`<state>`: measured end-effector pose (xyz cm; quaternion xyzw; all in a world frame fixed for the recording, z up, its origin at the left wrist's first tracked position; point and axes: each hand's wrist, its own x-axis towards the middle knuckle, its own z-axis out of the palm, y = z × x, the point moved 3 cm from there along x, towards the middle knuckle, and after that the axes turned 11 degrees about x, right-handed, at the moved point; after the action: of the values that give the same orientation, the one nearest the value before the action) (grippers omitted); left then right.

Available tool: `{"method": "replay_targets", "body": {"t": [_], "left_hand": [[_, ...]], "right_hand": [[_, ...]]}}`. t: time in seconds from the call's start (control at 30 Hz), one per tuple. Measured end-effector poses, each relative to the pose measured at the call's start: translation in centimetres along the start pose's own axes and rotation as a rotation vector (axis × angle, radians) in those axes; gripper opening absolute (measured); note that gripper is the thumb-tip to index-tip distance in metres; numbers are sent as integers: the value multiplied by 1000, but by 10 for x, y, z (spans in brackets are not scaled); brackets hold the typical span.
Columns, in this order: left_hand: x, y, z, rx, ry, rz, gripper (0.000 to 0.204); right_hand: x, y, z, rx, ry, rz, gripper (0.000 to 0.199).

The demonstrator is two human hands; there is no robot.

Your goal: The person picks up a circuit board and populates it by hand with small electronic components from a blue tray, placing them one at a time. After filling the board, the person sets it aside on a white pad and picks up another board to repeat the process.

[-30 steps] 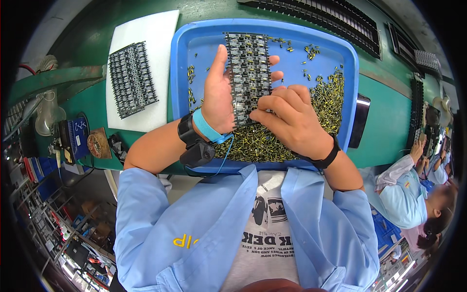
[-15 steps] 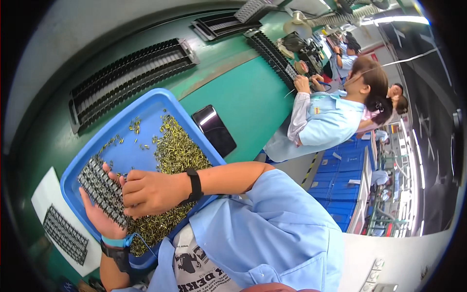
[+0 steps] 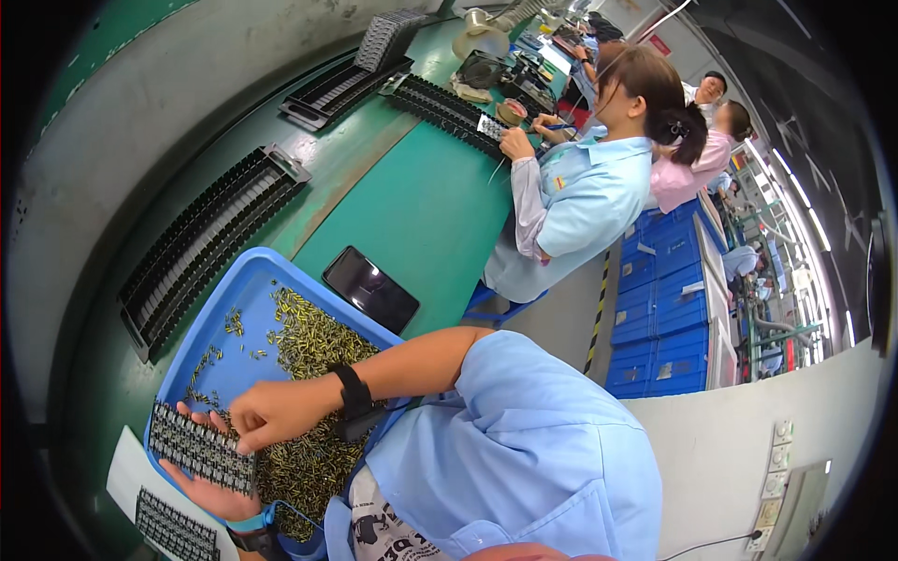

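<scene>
Left hand [image 3: 208,491] cradles a black component board [image 3: 201,449] from beneath, low over the blue tray [image 3: 245,280]. Right hand [image 3: 271,413], fingers pinched, presses the board's upper edge. Brass pins [image 3: 313,346] heap in the tray behind. Farther along the green table [image 3: 421,206], a black phone [image 3: 370,288], then a co-worker [image 3: 585,187].
</scene>
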<state>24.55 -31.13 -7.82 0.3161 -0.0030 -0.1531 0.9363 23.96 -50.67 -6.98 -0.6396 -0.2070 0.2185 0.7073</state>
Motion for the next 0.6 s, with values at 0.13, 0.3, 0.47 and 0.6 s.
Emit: {"method": "replay_targets", "body": {"t": [0.13, 0.3, 0.47, 0.6], "left_hand": [[4, 3, -1, -36, -366, 72, 68], [-3, 5, 63, -26, 286, 83, 76], [-3, 2, 62, -80, 120, 114, 83], [-3, 3, 30, -106, -229, 60, 88]], "right_hand": [[3, 16, 3, 214, -132, 172, 25], [7, 6, -14, 316, -72, 123, 27], [7, -6, -51, 433, -8, 10, 29], [3, -10, -75, 555, 45, -53, 27]]}}
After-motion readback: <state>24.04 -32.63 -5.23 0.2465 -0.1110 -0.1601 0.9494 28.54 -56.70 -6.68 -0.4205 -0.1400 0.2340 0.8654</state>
